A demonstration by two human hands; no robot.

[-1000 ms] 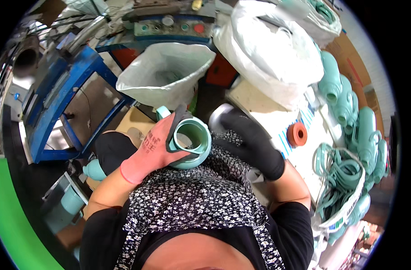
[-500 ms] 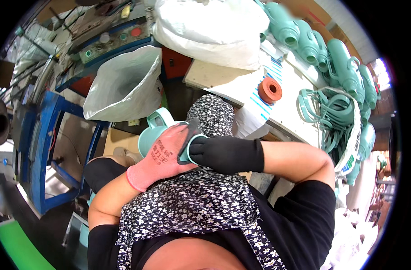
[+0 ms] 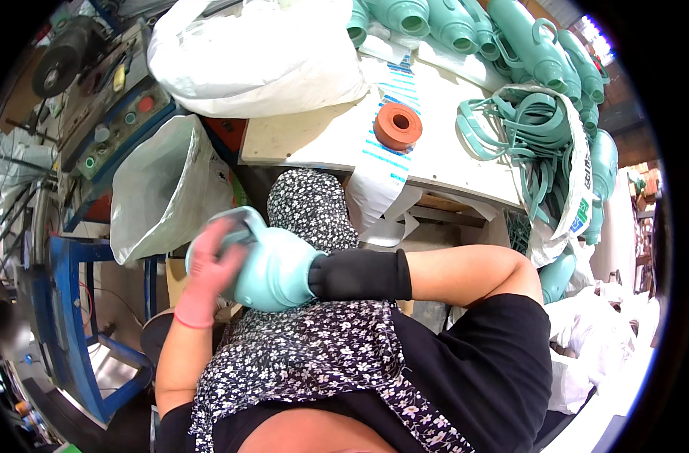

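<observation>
One blue metal frame [image 3: 61, 302] stands at the far left, and next to it an open white sack [image 3: 197, 192] leans with its mouth gaping. Near this sack, the left hand [image 3: 211, 264], in a pink glove, is at the outer side of a turquoise vessel [image 3: 276, 268], close to its looped handle [image 3: 248, 216]. This hand is blurred, so I cannot tell surely whether its fingers grip the wall or only lie against it; if the hold is weak, the vessel could turn or slip, because its rounded wall looks smooth. The vessel lies tilted on its side above the flowered apron [image 3: 322, 340], mouth toward the right, and with poor support it might roll off the lap. The right hand [image 3: 352, 275], in a black glove, is put into this mouth; its fingers are hidden inside, and whether they are clenched or released cannot be told. The opening fits closely around the glove, so the cloth may catch on the rim if the wrist twists. Further right, a label strip [image 3: 375, 189] hangs over the front edge of the table [image 3: 458, 177]; a careless knock could drag it down together with the red-brown roll [image 3: 393, 137]. At the far right, turquoise loops [image 3: 544, 124] bulge from their bag [image 3: 582, 177], and an elbow [image 3: 522, 272] swung outward might upset them.
</observation>
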